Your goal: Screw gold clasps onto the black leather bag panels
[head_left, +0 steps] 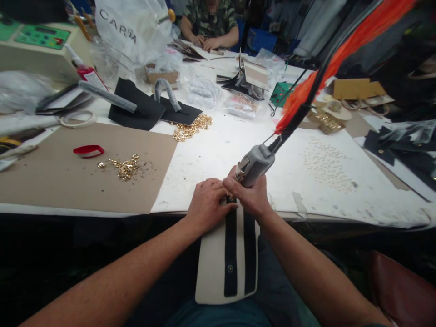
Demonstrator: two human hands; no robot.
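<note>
A pale panel with two black strips [211, 272] hangs over the table's front edge toward my lap. A small round metal piece [230, 269] shows near the lower end of its left strip. My left hand [209, 204] is closed at the panel's upper part, thumb and fingers pressed together at the left strip. My right hand [251, 193] is wrapped round the lower end of a grey power tool [258, 161], which has a black cord and orange material running up to the right. The tool's tip is hidden by my fingers.
Gold metal pieces [126, 167] lie on brown board [68, 181] beside a red dish [88, 151]. More gold links [192, 127] lie by black panels [136, 106]. Small pale pieces [327, 165] are spread at right. Across the table sits a person in camouflage [210, 22].
</note>
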